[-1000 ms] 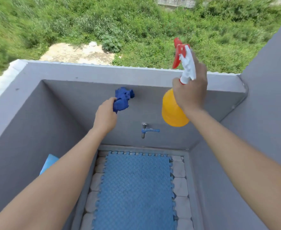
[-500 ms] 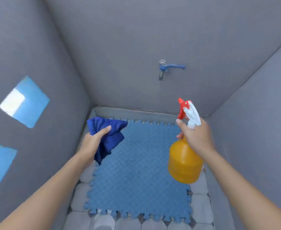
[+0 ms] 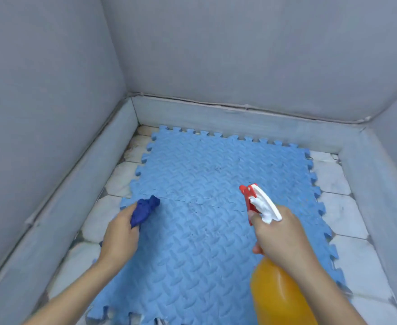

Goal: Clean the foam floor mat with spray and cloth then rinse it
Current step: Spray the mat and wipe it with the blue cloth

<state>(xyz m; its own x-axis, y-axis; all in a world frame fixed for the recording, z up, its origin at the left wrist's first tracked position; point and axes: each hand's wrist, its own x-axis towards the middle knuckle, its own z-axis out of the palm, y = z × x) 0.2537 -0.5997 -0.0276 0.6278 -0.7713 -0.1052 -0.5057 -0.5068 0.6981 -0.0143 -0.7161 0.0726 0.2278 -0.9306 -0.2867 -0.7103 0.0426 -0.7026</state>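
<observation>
While both forearms reach forward over the blue foam mat (image 3: 192,231), the left hand (image 3: 120,238) hangs low at the mat's left edge, grip curled tight round a bunched dark blue cloth (image 3: 144,211); right hand (image 3: 284,240) is wrapped round the neck of the orange spray bottle (image 3: 277,294), forefinger on the red trigger, nozzle aimed far-left over the mat, which lies flat on the white tiled floor (image 3: 342,207)

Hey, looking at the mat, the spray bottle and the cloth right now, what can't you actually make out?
Head view only:
- Spray bottle: its base is cut off by the bottom edge; its neck is hidden by the right hand.
- Cloth: mostly bunched inside the left hand, so its size is unclear.
- Foam mat: the near edge is partly cut off, and the near right corner is covered by the bottle and forearm.
</observation>
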